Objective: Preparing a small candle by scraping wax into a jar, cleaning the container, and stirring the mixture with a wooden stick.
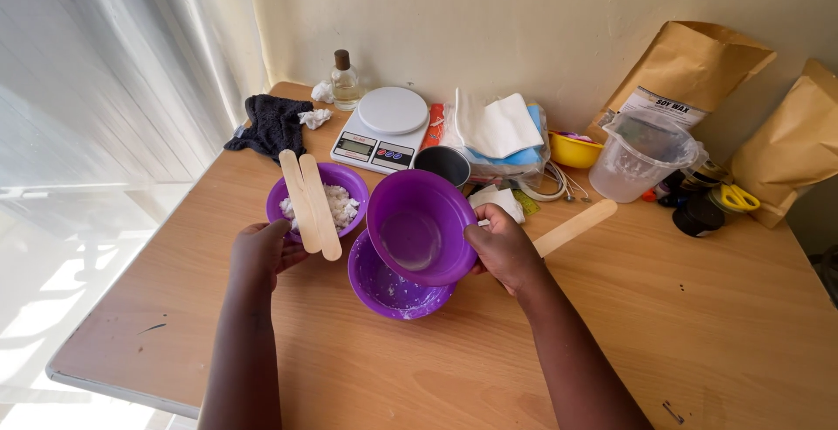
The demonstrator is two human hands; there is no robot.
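The right hand (504,251) grips the rim of a purple bowl (421,225), tilting it over a second purple bowl (388,288) that sits mid-tabletop and is smeared white inside. The left hand (259,253) is closed on two flat wooden sticks (310,201), which slant up over a third purple bowl (330,187) holding white flakes. Another wooden stick (576,226) lies just right of the right hand. Toward the tabletop's (698,325) far edge stand a white scale (382,129), a clear jug (639,155) and brown paper bags (690,72).
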